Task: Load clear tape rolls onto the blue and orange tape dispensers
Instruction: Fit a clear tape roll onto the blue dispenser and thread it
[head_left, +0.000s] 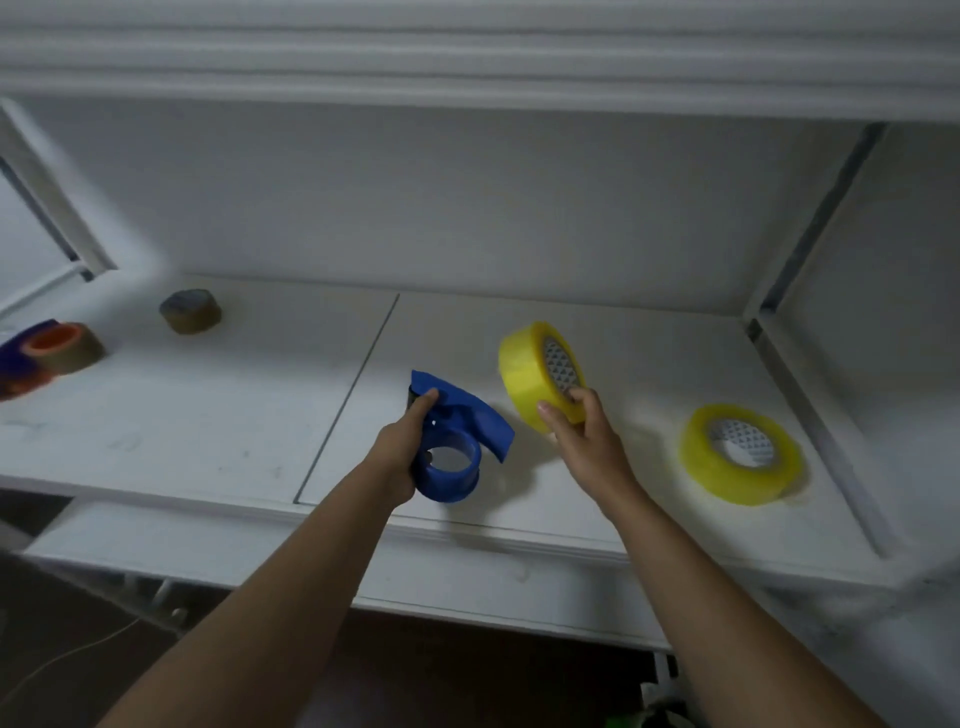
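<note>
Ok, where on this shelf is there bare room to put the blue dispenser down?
The widest bare patch is the left panel of the shelf, between the brown roll at the back and the front edge. Bare too: the strip behind the blue dispenser. The right side is crowded by the flat yellow roll and the held roll.

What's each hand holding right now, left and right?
Left hand: closed around the blue tape dispenser, empty of tape.
Right hand: closed on a yellowish clear tape roll, lifted off the shelf.
</note>
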